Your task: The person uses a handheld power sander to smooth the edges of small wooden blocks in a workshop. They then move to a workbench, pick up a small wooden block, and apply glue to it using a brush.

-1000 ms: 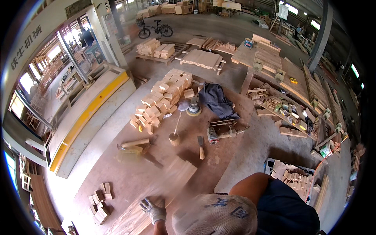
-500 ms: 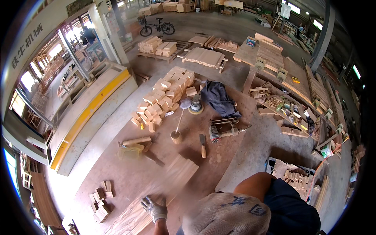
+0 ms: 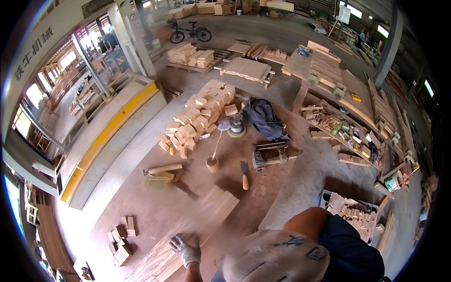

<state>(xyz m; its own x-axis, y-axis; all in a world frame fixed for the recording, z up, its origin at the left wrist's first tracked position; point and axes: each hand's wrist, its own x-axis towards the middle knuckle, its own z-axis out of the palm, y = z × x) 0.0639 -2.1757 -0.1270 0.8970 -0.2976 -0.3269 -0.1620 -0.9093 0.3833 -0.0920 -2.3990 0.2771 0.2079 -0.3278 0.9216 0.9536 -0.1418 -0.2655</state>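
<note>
My left hand [image 3: 186, 250], in a pale work glove, rests on a long wooden board [image 3: 213, 207] with its fingers spread. The board's grain shows beside the palm, and a blurred patch covers its middle. My right upper arm [image 3: 306, 223] bends in behind a tan mesh cap [image 3: 277, 258], which hides the right hand. Beyond the board's far end lies a putty knife [image 3: 244, 176] with a wooden handle. Left of the knife stands a small round pot [image 3: 213, 164] with a stick leaning out of it.
Stacked wood blocks [image 3: 197, 115] stand farther off, beside a sander [image 3: 236, 127] and dark cloth [image 3: 263, 120]. A nail gun [image 3: 270, 159] lies to the right. A translucent yellowish container [image 3: 157, 182] and loose blocks [image 3: 121, 239] sit left. A crate of offcuts [image 3: 352, 211] stands at right.
The cap has shifted slightly to the right, and the whole view has moved a little. My left hand keeps its place on the board.
</note>
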